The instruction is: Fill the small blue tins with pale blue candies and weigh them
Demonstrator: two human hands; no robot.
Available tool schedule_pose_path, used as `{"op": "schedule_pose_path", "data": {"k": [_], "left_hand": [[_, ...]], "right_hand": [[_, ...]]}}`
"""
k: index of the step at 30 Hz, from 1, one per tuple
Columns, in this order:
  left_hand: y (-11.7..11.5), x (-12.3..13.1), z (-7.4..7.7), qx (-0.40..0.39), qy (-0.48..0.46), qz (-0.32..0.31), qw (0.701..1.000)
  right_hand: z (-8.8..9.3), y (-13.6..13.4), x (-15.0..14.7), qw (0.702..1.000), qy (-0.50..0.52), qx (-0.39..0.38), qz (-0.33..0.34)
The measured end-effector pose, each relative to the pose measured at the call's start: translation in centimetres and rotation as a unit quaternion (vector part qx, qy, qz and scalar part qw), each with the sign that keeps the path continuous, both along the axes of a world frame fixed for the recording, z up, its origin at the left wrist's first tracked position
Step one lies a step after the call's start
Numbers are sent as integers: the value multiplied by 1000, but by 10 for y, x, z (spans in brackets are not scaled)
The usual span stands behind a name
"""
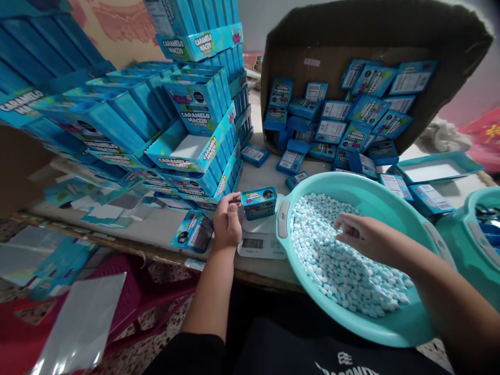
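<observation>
A small blue candy box (259,203) stands on a white digital scale (262,246), whose display shows digits. My left hand (228,221) is just left of that box, its fingers stretched toward the box's left edge; whether they touch it I cannot tell. Over the turquoise basin (406,325) hangs my right hand (353,232), its fingers curled together just above the small pale blue and white candies (336,276). What those fingers hold, if anything, is hidden. Another blue box with a dark side (192,232) lies at the table edge, left of my left wrist.
Display trays of blue boxes (195,104) are stacked high on the left. A tipped cardboard carton (312,57) at the back holds many loose blue boxes (332,127). An unfilled tray (437,167) and a second turquoise tub (453,229) are on the right. Flat packaging sheets lie left.
</observation>
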State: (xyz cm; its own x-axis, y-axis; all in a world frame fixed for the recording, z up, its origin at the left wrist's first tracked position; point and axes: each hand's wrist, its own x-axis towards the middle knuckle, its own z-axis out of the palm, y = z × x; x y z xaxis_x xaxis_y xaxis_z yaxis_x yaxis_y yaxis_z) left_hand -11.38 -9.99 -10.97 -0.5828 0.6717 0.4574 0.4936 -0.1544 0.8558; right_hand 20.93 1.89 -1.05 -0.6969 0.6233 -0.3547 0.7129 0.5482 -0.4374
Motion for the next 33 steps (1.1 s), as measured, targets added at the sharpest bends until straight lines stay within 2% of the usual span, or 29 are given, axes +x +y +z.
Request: {"op": "schedule_pose_path", "data": {"k": [8,16,18,21,23,26,28,33], "left_hand": [[-2,-1,0,-3,-6,-10,1000],[-1,6,2,-29,40,-75,996],[-3,12,12,-5,87,-33,996],[-11,24,46,78,218,40,972],[-18,33,75,119,301,5,946],[-24,41,104,58,419,-114,899],[-24,41,108,30,453,-120,883],[-29,36,94,45,445,-82,891]], "right_hand": [[-7,2,3,999,50,17,3],[-3,-1,0,999,26,10,-30],[-2,-2,-3,998,31,16,-46],[-3,-2,-7,992,72,25,-97],[-3,-2,-10,985,119,6,-123],[0,-4,-13,977,170,-16,-131],[3,-7,-14,981,157,4,-112],[10,-12,-10,989,104,42,-94]]}}
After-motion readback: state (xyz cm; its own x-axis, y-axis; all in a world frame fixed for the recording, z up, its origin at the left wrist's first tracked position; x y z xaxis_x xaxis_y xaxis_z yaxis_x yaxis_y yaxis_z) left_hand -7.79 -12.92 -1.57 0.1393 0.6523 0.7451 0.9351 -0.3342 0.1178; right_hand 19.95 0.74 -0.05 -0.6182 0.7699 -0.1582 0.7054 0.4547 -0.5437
